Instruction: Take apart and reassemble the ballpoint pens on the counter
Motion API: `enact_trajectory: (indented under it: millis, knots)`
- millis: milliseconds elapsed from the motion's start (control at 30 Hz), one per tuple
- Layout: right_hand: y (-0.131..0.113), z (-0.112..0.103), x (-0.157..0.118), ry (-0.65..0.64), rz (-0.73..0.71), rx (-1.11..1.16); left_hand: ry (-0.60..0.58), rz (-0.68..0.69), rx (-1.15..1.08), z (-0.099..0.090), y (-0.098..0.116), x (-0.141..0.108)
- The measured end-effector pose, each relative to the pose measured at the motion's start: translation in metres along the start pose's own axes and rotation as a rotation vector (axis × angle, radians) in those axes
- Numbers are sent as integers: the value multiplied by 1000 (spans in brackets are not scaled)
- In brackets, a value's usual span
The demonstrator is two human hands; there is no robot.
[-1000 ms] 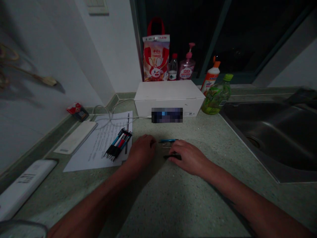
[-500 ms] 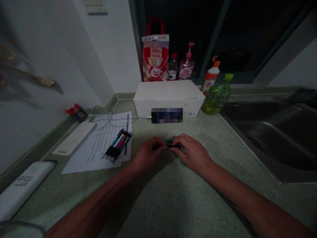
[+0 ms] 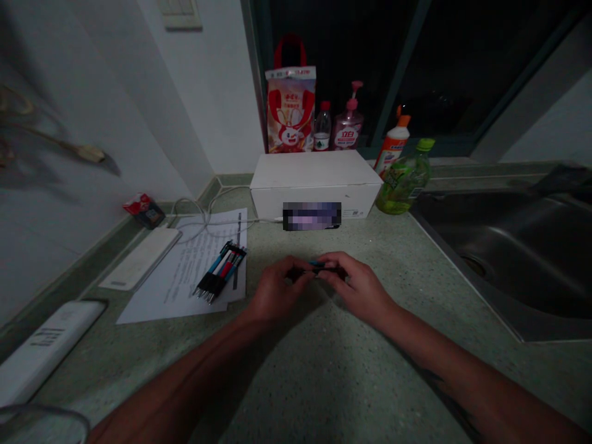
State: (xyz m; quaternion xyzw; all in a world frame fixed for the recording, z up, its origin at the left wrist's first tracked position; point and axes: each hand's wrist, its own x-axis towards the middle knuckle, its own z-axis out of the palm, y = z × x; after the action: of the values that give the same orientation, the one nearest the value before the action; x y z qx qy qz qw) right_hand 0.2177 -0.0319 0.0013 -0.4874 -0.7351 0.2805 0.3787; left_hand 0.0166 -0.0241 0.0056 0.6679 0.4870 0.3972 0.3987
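Over the middle of the speckled counter (image 3: 296,382), my left hand (image 3: 282,287) and my right hand (image 3: 354,280) almost meet at the fingertips. Both are closed on a thin black pen (image 3: 319,269); its ends are hidden by my fingers. A blue piece (image 3: 316,263) shows just behind it, partly covered by my right fingers. Left of my hands, several pens (image 3: 221,271) in black, blue and red lie side by side on printed paper (image 3: 185,271). A phone (image 3: 312,216) with a cable leans on the white box (image 3: 314,169).
A steel sink (image 3: 518,246) is on the right. Bottles, including a green one (image 3: 402,182), and a red bag (image 3: 291,111) stand behind the box. A white power bank (image 3: 141,256), a small packet (image 3: 144,209) and a white power strip (image 3: 50,339) lie at the left.
My fingertips have drawn closer together, and less of the black pen and blue piece shows between them. The pens on the paper have not moved.
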Motion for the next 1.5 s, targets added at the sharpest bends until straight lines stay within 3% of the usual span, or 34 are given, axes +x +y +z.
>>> enact_trajectory:
  millis: [600, 800, 1500]
  knots:
    - [1, -1, 1, -34, 22, 4, 43, -21, -11, 0, -2, 1]
    - [2, -1, 1, 28, 23, 15, 91, -34, 4, -2, 1, 1]
    - [-1, -4, 3, -25, -21, -53, 66, -34, -24, -2, 1, 1]
